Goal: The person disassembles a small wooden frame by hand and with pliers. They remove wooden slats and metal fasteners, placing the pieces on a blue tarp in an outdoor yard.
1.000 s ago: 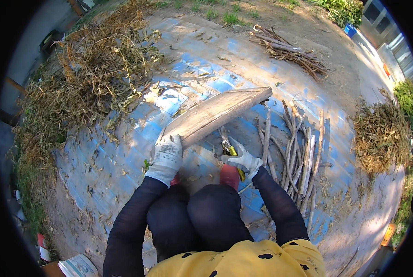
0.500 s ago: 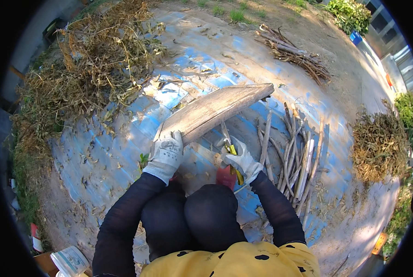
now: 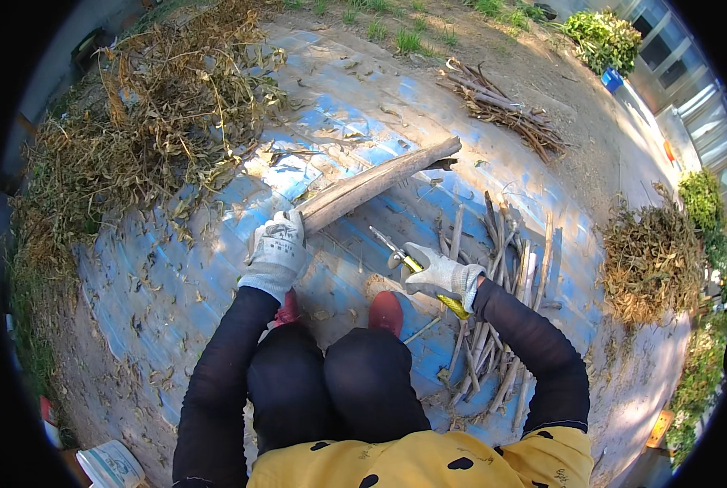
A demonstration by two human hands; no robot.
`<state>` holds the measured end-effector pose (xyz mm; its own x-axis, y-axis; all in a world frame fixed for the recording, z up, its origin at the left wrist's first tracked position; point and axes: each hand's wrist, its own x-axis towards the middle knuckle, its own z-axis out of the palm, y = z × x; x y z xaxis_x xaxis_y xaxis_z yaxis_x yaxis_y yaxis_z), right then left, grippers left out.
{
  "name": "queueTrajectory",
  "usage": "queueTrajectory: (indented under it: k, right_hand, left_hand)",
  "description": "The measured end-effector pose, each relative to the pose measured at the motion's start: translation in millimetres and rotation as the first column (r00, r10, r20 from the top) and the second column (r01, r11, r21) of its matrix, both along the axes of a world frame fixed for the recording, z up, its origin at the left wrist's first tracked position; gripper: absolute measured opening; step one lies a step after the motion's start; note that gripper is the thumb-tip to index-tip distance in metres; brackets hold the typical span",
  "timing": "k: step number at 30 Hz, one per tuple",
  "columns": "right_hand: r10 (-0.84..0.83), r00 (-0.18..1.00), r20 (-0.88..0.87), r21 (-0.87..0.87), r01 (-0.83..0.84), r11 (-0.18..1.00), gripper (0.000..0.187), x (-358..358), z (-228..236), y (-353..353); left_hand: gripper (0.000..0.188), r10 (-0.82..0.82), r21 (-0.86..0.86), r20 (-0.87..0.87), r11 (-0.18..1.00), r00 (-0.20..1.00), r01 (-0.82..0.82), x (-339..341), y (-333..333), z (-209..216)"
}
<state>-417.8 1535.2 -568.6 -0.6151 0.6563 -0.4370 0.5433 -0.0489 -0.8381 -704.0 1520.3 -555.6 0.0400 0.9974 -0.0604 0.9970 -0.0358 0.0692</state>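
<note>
1. At the far left, on my feed, a white bucket (image 3: 110, 464) stood at the lower edge, and above it I saw a big heap of dry, leafy stalks (image 3: 156, 122).
2. Next I had the blue sheet (image 3: 176, 325), dusty and strewn with dead leaves, spread under most of the work.
3. I had the left hand (image 3: 276, 254), in a pale glove, at the near end of the wood, its fingers bent together and pinching that end; I could not make out the thumb's hold.
4. The thick piece of wood (image 3: 380, 183) slanted from that glove up and to the right, well ahead of the two red shoes (image 3: 386, 313).
5. Right of the wood's near end, and apart from it, the yellow-handled shears (image 3: 413, 264) pointed their blades up and left.
6. I had the gloved right hand (image 3: 441, 272) closed round those shears, fingers curled over the grips; how hard they squeezed I could not tell.
7. Beyond the hand lay a loose pile of sticks (image 3: 506, 301), with a bundle of twigs (image 3: 506, 110) farther off.
8. At the far right sat a mound of dry brush (image 3: 652, 260).
</note>
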Motion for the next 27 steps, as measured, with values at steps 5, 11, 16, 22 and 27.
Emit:
queueTrajectory:
  k: [5, 11, 16, 22, 27]
  right_hand:
    - [-0.313, 0.948, 0.054, 0.472, 0.252, 0.845, 0.042, -19.6, -31.9, -30.5]
    - [-0.423, 0.899, -0.116, 0.407, 0.431, 0.805, 0.045, -60.2, -0.3, -9.9]
    - [-0.760, 0.454, -0.465, -0.576, 0.497, 0.649, 0.023, -76.2, 12.9, -29.9]
    - [-0.924, 0.183, -0.337, -0.832, 0.401, 0.383, 0.029, -55.4, -27.8, -63.8]
    - [-0.790, 0.432, -0.434, -0.839, 0.126, 0.530, 0.044, -52.5, -24.5, -95.1]
  left_hand:
    - [0.033, -0.013, -0.119, -0.030, 0.993, 0.999, 0.009, -22.7, 31.5, 8.3]
    - [0.021, -0.021, 0.046, -0.030, 0.999, 0.999, 0.022, -50.4, 88.1, 55.0]
    - [0.022, -0.050, -0.023, -0.027, 0.999, 0.998, 0.050, -64.5, 89.5, 58.8]
    - [0.026, -0.113, 0.006, 0.026, 0.994, 0.993, 0.113, -70.1, 81.5, 49.1]
    - [0.026, -0.115, -0.018, -0.004, 0.993, 0.993, 0.115, -80.5, 92.6, 46.8]
